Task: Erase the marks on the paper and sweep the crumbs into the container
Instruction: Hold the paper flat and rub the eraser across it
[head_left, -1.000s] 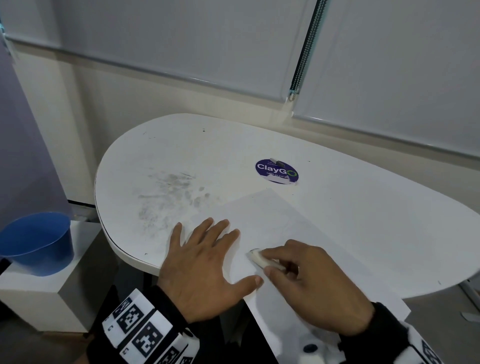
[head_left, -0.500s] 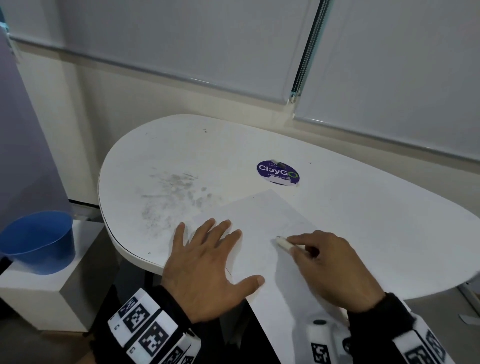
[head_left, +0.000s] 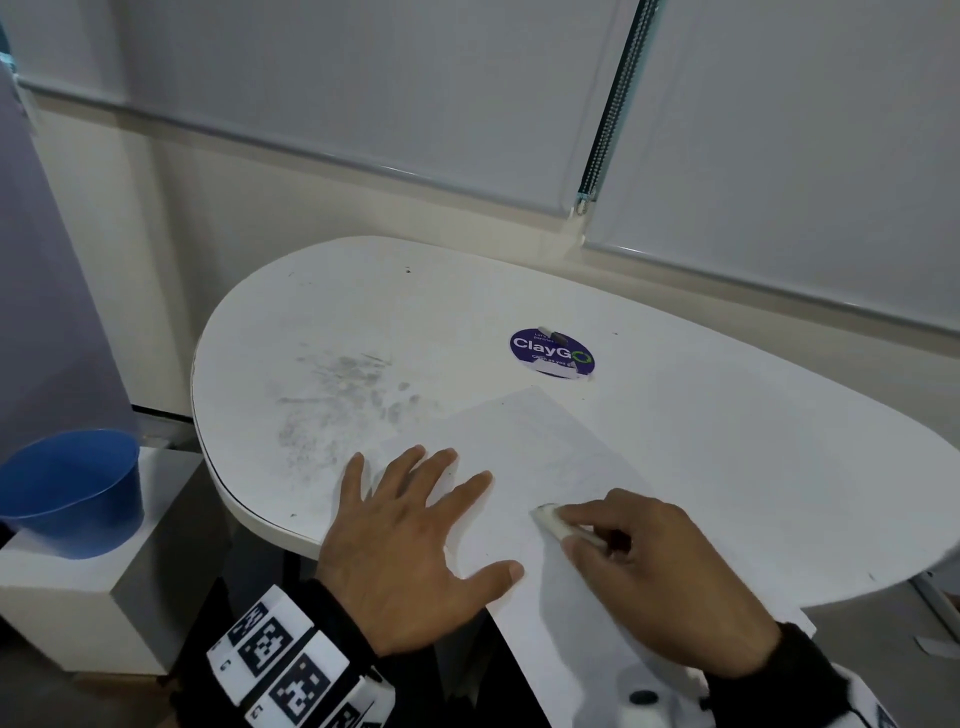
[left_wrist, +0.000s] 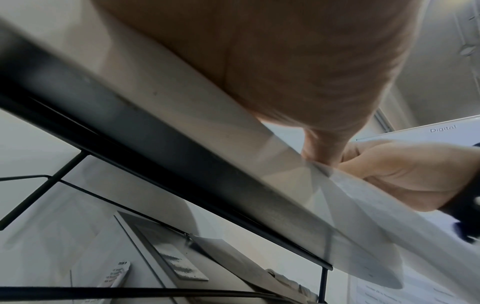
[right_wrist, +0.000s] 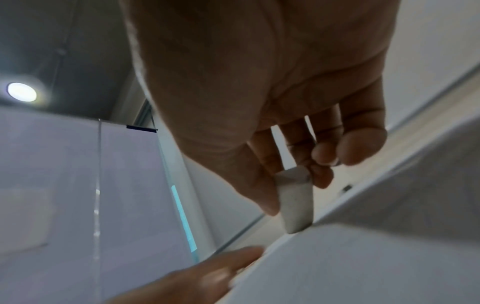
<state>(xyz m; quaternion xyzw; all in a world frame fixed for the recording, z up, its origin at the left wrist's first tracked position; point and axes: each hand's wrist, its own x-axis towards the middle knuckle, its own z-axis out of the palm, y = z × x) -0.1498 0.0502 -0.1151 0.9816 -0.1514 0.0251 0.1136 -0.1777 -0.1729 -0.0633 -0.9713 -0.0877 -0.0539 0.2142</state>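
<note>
The paper (head_left: 540, 467) lies on the near part of the white table (head_left: 727, 441), turned askew so its long axis runs from about 11 o'clock, near the purple sticker (head_left: 551, 353), down to 5 o'clock, where its near end overhangs the table edge. The left hand (head_left: 410, 551) lies flat with fingers spread wide, pressing the sheet's left edge down. The right hand (head_left: 660, 587) pinches a small white eraser (head_left: 553, 521) between thumb and fingers, its tip touching the paper just at 2 o'clock from the left thumb. What marks are left are too faint to read; they seem to sit up the sheet, toward 12 o'clock from the eraser, so the right hand is the nearer and the strokes should likely run along that long axis, away from the pinning hand. The blue container (head_left: 72, 493) stands off the table on a low white block (head_left: 78, 613), far out at 9 o'clock, on the left hand's side, well apart from the paper; any crumbs would have to travel that way.
</note>
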